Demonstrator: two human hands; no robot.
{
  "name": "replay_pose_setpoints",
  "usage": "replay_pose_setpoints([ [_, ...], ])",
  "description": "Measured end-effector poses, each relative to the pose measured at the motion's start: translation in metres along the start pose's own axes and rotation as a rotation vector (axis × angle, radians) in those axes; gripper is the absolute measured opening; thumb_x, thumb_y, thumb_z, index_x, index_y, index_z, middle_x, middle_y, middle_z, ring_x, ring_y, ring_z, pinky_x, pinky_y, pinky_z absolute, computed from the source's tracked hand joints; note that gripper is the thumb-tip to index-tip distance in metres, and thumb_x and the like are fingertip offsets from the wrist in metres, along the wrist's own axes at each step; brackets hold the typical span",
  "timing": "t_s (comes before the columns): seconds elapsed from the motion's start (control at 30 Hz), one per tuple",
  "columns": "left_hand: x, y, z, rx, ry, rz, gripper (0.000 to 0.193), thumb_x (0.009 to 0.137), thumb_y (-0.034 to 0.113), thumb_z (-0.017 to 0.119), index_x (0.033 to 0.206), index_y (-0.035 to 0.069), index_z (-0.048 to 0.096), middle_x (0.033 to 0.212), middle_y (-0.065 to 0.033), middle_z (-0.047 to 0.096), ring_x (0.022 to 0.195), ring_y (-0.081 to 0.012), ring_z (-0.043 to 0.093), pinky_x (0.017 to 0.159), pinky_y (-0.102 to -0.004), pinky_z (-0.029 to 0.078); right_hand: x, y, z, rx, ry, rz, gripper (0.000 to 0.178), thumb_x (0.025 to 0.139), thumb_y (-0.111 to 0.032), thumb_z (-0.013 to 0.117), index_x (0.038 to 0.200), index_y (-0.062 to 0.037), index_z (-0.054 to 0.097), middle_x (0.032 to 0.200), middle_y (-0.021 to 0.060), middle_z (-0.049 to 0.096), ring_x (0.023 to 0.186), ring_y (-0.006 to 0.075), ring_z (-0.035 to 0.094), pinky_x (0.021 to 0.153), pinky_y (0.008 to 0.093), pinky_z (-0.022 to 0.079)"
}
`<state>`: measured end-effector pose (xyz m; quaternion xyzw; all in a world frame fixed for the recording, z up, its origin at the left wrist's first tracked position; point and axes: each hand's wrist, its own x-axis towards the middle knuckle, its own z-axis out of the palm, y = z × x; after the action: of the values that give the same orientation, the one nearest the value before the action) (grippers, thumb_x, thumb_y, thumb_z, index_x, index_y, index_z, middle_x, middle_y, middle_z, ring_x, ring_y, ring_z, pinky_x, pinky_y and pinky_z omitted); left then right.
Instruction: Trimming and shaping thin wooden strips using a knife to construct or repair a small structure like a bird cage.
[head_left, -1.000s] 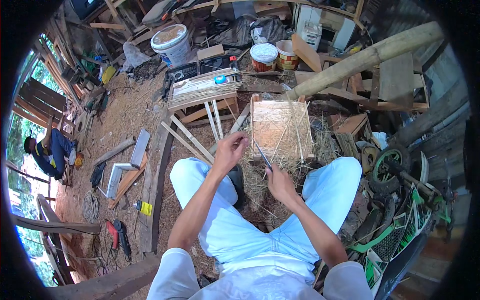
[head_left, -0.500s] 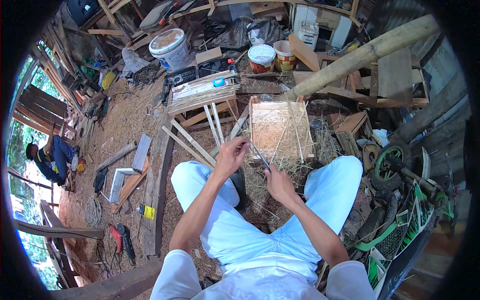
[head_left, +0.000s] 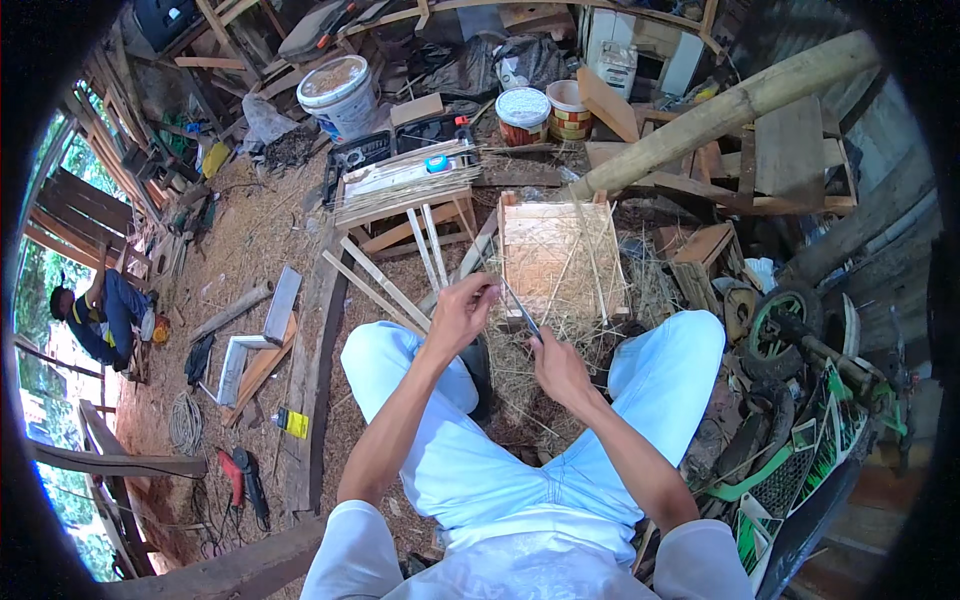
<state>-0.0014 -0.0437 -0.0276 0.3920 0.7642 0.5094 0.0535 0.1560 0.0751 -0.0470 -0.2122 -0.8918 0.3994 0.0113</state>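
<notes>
My right hand (head_left: 562, 370) is closed round the handle end of a knife, thumb laid along it. The knife's narrow grey blade (head_left: 521, 312) slants away to the upper left. Close to its tip, my left hand (head_left: 466, 310) is closed in a pinch; whatever it grips is too small to make out. Both hands hover between my knees. Beyond them a light wooden box (head_left: 560, 235) sits on the ground, with thin shavings scattered over and around it.
Pale strips (head_left: 375, 285) lean left of the box, by a stand (head_left: 400, 195) bearing thin sticks and a blue tape measure (head_left: 437, 165). A thick pole (head_left: 730, 115) slants in from the upper right. A green-wheeled machine (head_left: 785, 325) stands right; another person (head_left: 105, 315) sits far left.
Almost nothing differs. My hands and the knife keep nearly the same place, with only a very slight shift.
</notes>
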Motion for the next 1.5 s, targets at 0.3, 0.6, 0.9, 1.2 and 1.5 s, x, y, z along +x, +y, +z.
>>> replay_pose_setpoints([
  [0.3, 0.002, 0.008, -0.001, 0.074, -0.002, -0.007, 0.01, 0.086, 0.004, 0.06, 0.094, -0.002, 0.062, 0.081, -0.0114, 0.067, 0.078, -0.0182, 0.068, 0.064, -0.0286, 0.054, 0.001, 0.006, 0.004, -0.039, 0.015, -0.002, 0.025, 0.095, -0.025, 0.042, 0.101, 0.0, 0.046, 0.064, 0.029, 0.057, 0.066, 0.0493, 0.058, 0.061, 0.0578, 0.044],
  [0.6, 0.002, 0.005, -0.002, 0.038, 0.029, 0.056, 0.01, 0.084, 0.005, 0.061, 0.09, -0.002, 0.06, 0.076, -0.0164, 0.061, 0.063, -0.0295, 0.061, 0.056, -0.0342, 0.047, 0.002, 0.005, 0.007, -0.034, -0.005, -0.009, 0.024, 0.096, -0.024, 0.042, 0.101, -0.0004, 0.046, 0.064, 0.0291, 0.058, 0.067, 0.0495, 0.058, 0.061, 0.0579, 0.044],
  [0.9, 0.004, 0.014, -0.005, 0.076, -0.024, 0.042, 0.009, 0.083, 0.004, 0.061, 0.09, -0.002, 0.06, 0.076, -0.0171, 0.06, 0.062, -0.0294, 0.06, 0.056, -0.0337, 0.047, 0.012, 0.025, 0.016, 0.032, -0.074, -0.019, 0.025, 0.095, -0.024, 0.042, 0.1, -0.0002, 0.048, 0.069, 0.0308, 0.058, 0.072, 0.051, 0.057, 0.067, 0.0586, 0.043],
  [1.2, 0.003, 0.015, -0.008, 0.108, 0.0, 0.043, 0.009, 0.083, 0.003, 0.062, 0.089, -0.002, 0.06, 0.074, -0.0168, 0.06, 0.06, -0.0291, 0.059, 0.054, -0.0351, 0.045, 0.015, 0.022, 0.013, -0.061, -0.11, 0.001, 0.025, 0.094, -0.024, 0.042, 0.101, -0.0012, 0.049, 0.071, 0.0306, 0.058, 0.073, 0.0508, 0.057, 0.069, 0.0597, 0.042],
  [1.5, 0.003, 0.018, -0.008, 0.119, 0.004, 0.05, 0.009, 0.082, 0.002, 0.062, 0.089, -0.002, 0.06, 0.072, -0.0169, 0.058, 0.059, -0.0302, 0.058, 0.053, -0.0352, 0.044, 0.015, 0.026, 0.018, -0.062, -0.065, 0.004, 0.022, 0.093, -0.021, 0.045, 0.099, -0.0002, 0.05, 0.07, 0.0314, 0.057, 0.074, 0.0516, 0.056, 0.069, 0.0588, 0.041],
])
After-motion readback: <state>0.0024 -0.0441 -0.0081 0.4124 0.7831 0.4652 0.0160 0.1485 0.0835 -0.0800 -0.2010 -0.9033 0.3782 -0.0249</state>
